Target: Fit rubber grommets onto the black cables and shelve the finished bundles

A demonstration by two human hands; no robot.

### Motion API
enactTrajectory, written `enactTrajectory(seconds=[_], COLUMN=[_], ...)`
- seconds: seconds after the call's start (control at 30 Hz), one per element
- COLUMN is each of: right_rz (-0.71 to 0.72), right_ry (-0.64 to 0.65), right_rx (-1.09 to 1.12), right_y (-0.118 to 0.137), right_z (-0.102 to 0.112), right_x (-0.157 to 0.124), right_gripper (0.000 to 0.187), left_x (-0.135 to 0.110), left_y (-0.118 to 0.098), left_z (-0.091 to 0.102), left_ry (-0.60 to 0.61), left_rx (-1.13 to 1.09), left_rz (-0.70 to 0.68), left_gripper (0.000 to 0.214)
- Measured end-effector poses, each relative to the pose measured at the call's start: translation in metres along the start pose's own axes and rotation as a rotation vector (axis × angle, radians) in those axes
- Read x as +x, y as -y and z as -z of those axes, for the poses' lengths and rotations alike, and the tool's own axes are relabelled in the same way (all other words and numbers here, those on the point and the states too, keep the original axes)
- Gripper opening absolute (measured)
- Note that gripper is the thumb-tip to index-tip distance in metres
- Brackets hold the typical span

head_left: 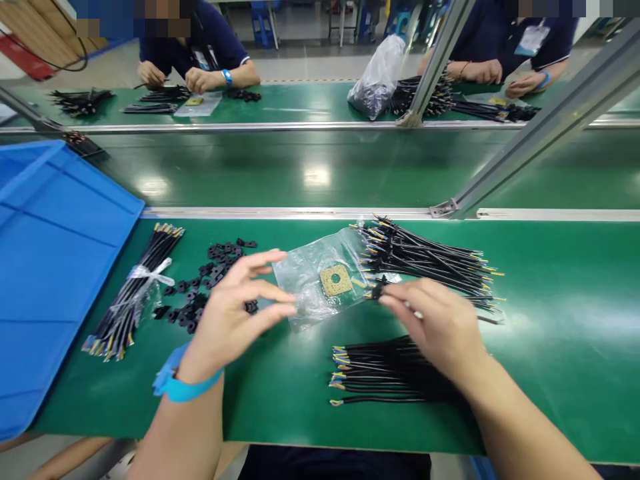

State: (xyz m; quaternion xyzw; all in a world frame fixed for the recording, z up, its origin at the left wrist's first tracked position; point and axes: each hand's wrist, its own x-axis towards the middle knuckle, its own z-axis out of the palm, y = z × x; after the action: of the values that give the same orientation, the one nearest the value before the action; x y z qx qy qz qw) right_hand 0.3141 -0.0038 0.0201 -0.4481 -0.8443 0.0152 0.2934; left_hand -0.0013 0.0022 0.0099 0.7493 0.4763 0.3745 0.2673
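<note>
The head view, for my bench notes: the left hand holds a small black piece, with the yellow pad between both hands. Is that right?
No: the head view shows the right hand holding the small black piece. The yellow pad lies between that hand and the left hand.

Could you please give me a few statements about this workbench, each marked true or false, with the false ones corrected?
1. The right hand grips a black piece. True.
2. The left hand is clenched in a fist. False: the left hand is open, its fingers apart.
3. The yellow pad has a hole in its middle. True.
4. The wearer's blue wristband is on the right wrist. False: the blue wristband is on the left wrist.
5. The blue bin is to the left of the tied bundle. True.
6. The tie around that bundle is red. False: the tie is white.
</note>
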Motion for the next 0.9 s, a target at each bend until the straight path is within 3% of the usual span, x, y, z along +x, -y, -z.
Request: enactTrajectory(seconds=[0.1, 0.2, 0.27, 0.37, 0.47, 0.57, 0.73, 0.9], right_rz=[-0.009, 0.005, 0.031, 0.036, 0.037, 0.053, -0.012, 0.073], right_ry=[0.03, 0.14, 0.341, 0.674, 0.82, 0.855, 0.765, 0.766], right_rx=[-0.254, -0.231, -0.032, 0.187, 0.141, 0.104, 0.177, 0.148], right_y=[-0.027, -0.029, -0.016, 0.008, 0.024, 0.027, 0.023, 0.029], right_z=[0.003, 0.007, 0.011, 0.013, 0.01, 0.007, 0.007, -0.002], right_x=[0.002, 0.001, -0.001, -0.005, -0.007, -0.006, -0.006, -0.01], right_gripper=[0.02, 0.016, 0.012, 0.016, 0.022, 0.016, 0.007, 0.01], left_x=[-0.008, -0.018, -0.022, -0.026, -0.025, -0.021, -0.009, 0.0], left_y=[0.018, 0.023, 0.02, 0.015, 0.018, 0.022, 0.022, 0.02], left_z=[0.029, 0.037, 0.034, 0.026, 0.02, 0.016, 0.004, -0.015], left_ry=[0.141, 0.409, 0.527, 0.589, 0.602, 0.573, 0.364, 0.165], left_rx=[0.29, 0.448, 0.52, 0.615, 0.64, 0.559, 0.392, 0.153], left_rz=[0.232, 0.273, 0.283, 0.295, 0.268, 0.244, 0.207, 0.313], left_gripper=[0.029, 0.025, 0.022, 0.021, 0.01, 0.01, 0.024, 0.017])
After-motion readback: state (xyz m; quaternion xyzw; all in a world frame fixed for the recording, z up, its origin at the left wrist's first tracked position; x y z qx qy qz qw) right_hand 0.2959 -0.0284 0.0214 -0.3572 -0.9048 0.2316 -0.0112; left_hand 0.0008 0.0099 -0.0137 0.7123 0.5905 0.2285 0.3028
